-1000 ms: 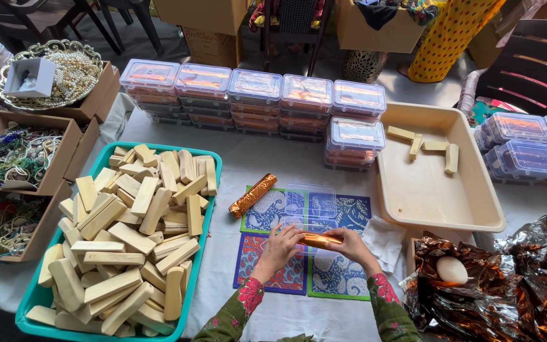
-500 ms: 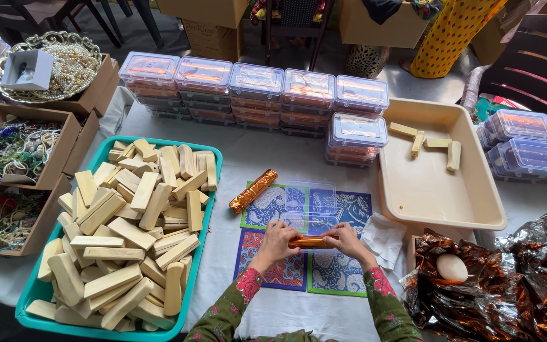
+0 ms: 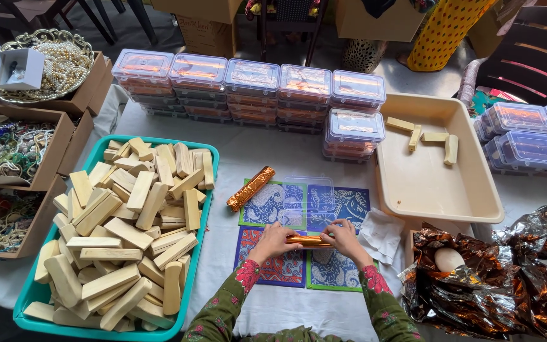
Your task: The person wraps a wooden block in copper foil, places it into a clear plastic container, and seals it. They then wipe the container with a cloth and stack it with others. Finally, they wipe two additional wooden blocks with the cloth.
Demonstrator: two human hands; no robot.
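My left hand [image 3: 272,241] and right hand [image 3: 345,239] pinch the ends of the gold foil-wrapped stick [image 3: 309,240] over the patterned mats [image 3: 286,269]; uneven finger pressure could, I judge, tear or loosen the foil.

I see a gold foil-wrapped bar [image 3: 309,240] over blue, red and green paisley-print mats [image 3: 349,206], pale wooden blocks [image 3: 128,234] in a teal tray [image 3: 33,292], and floral green sleeves [image 3: 223,310].

Both hands, left hand [image 3: 272,240] and right hand [image 3: 345,238], pinch a foil-wrapped stick [image 3: 309,240] between them; another wrapped stick [image 3: 250,189] lies just beyond the left hand.
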